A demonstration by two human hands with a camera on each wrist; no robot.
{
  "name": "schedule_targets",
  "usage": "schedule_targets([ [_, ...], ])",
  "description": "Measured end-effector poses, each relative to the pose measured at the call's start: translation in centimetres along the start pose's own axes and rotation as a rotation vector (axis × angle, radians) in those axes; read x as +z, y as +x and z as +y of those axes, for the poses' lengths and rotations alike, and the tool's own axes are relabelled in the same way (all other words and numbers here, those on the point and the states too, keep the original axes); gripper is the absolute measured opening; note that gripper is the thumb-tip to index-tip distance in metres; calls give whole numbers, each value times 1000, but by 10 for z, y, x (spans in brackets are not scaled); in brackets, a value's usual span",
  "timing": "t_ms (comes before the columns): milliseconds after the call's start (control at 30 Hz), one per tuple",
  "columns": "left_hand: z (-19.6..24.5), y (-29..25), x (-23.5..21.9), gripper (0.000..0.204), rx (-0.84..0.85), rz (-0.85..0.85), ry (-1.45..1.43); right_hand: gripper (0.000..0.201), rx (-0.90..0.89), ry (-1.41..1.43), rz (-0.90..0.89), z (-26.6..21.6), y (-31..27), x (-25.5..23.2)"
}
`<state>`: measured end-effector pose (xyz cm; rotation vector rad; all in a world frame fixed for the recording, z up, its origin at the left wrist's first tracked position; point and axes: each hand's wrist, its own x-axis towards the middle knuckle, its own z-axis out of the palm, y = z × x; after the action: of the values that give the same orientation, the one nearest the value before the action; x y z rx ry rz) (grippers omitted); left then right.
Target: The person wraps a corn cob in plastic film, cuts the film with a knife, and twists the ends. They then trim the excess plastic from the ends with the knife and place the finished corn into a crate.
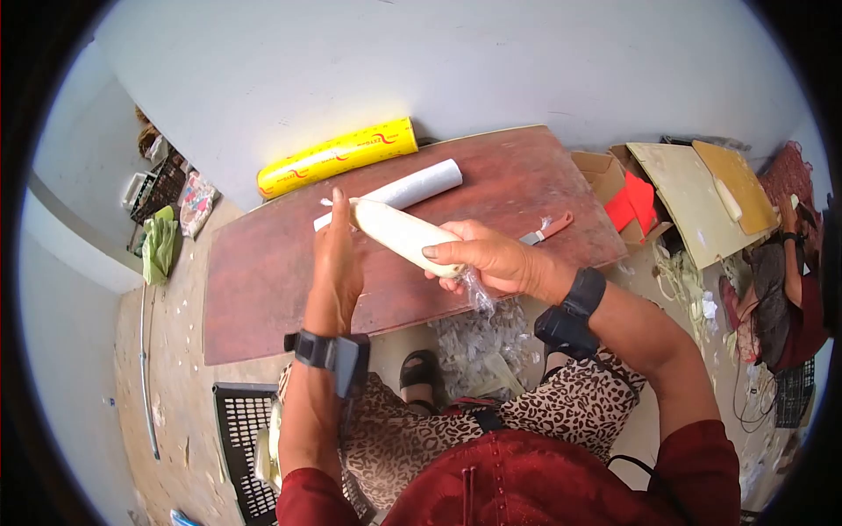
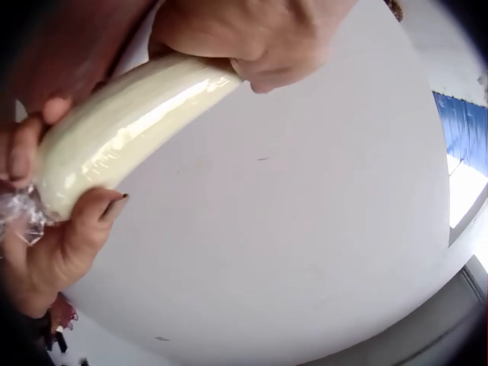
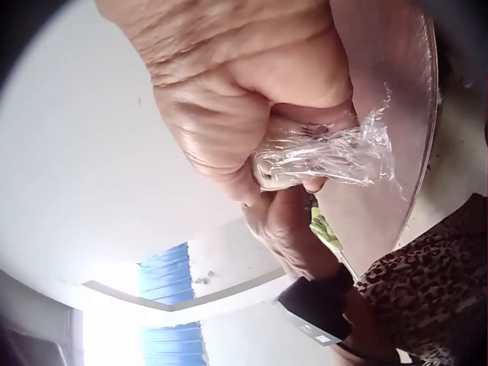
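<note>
Centrally, pale vegetable in clear film, above the table; left hand curled round its far-left end; right hand pinching the near-right, thumb opposing fingers; probably firm, slick, fairly light; best held at both ends.

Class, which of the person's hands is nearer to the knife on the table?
The right. The right hand grips the near end of the pale vegetable, close by the knife; the left hand holds the far end, well across the table.

long pale vegetable, wrapped in clear film, tilted above table
</note>
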<state>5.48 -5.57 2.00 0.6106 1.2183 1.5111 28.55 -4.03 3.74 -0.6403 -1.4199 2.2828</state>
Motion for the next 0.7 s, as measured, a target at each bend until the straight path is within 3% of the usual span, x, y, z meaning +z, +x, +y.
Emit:
schedule_targets([
  [100,-8,-19,2,69,944,284,907,41,-14,-161,-2,-5,-5,-10],
  [133,6,-39,9,90,975,21,927,38,-8,-221,15,-4,-8,-11],
  [167,11,-56,18,97,1004,-176,994,35,1,-281,33,-2,-9,-12],
  [200,8,-66,27,105,1024,-372,1051,31,-42,-372,13,3,-9,-12],
  [267,-9,-68,41,115,1067,-593,1223,22,-113,-561,-44,16,-3,-14],
  [300,-15,-68,43,120,1086,-699,1309,20,-67,-593,-83,20,-1,-15],
  [400,-27,-66,39,127,704,-849,1342,16,48,-625,-146,25,1,-15],
  [500,-29,-65,35,130,733,-892,1274,16,155,-547,-113,22,-5,-11],
  [600,-35,-62,26,124,676,-834,1327,21,183,-530,-223,24,-6,-21],
  [700,-45,-61,18,109,555,-789,1359,33,254,-644,-188,21,-10,-26],
])
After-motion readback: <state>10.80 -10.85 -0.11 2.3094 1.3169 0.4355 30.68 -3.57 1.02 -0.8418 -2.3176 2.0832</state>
